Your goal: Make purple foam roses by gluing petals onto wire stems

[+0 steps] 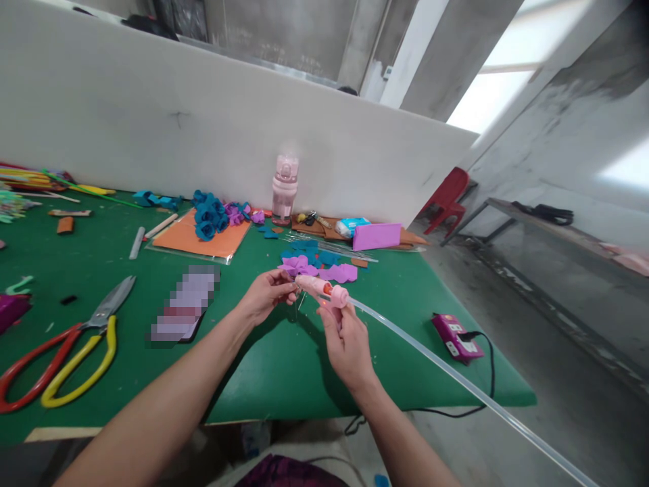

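My right hand (347,341) grips a pink glue gun (322,289) whose nozzle points left. A long clear glue stick (456,379) trails from its back toward the lower right. My left hand (266,294) pinches a purple felt petal piece (298,268) right at the gun's tip. Both hands hover above the green table (284,365). More purple and teal felt petals (334,267) lie just beyond the hands.
Red and yellow scissors (65,352) lie at the left. A phone (185,304) sits left of my left hand. Teal felt roses (209,215) rest on an orange sheet (197,237). A pink bottle (284,189), a purple pouch (376,236), a power strip (455,336).
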The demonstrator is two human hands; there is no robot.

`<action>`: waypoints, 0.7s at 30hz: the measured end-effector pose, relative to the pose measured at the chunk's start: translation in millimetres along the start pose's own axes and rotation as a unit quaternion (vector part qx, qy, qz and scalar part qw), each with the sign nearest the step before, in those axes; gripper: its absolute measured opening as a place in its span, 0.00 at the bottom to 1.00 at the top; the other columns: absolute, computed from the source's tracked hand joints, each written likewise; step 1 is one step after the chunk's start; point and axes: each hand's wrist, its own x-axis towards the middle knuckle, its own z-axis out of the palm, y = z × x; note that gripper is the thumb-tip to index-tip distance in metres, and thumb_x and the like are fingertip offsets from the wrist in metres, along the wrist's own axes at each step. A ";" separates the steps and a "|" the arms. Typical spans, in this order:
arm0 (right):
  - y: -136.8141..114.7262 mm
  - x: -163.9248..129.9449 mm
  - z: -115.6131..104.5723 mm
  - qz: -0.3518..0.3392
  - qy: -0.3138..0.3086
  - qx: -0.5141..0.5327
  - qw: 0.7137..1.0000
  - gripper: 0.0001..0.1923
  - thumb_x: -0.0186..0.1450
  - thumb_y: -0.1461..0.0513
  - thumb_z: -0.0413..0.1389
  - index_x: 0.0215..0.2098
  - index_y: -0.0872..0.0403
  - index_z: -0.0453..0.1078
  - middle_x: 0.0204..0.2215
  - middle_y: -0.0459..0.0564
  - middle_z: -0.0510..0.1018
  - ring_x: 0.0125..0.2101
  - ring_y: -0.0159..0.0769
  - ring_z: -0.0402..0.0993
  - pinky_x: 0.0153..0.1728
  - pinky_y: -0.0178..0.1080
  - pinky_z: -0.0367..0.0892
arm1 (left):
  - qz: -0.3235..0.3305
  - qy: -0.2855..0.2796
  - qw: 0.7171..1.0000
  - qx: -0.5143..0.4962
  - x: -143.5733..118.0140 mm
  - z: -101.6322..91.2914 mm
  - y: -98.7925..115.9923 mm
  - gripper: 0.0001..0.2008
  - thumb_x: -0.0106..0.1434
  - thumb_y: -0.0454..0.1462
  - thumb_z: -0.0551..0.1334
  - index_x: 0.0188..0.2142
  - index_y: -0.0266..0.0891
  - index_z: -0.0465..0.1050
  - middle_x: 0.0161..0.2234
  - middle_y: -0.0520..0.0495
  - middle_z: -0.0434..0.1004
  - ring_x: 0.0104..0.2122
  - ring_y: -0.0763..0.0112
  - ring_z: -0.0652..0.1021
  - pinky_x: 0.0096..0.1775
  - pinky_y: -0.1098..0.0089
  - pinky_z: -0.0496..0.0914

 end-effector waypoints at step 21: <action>1.8 1.0 0.7 -0.019 0.012 -0.022 1.000 0.14 0.66 0.61 0.46 0.46 0.56 0.66 0.42 0.57 0.75 0.44 0.42 0.72 0.42 0.40 0.67 | -0.004 0.003 1.000 0.008 0.4 -0.5 -0.8 0.13 0.45 0.34 0.69 0.28 0.33 0.67 0.22 0.51 0.73 0.19 0.79 0.72 0.23 0.76 0.66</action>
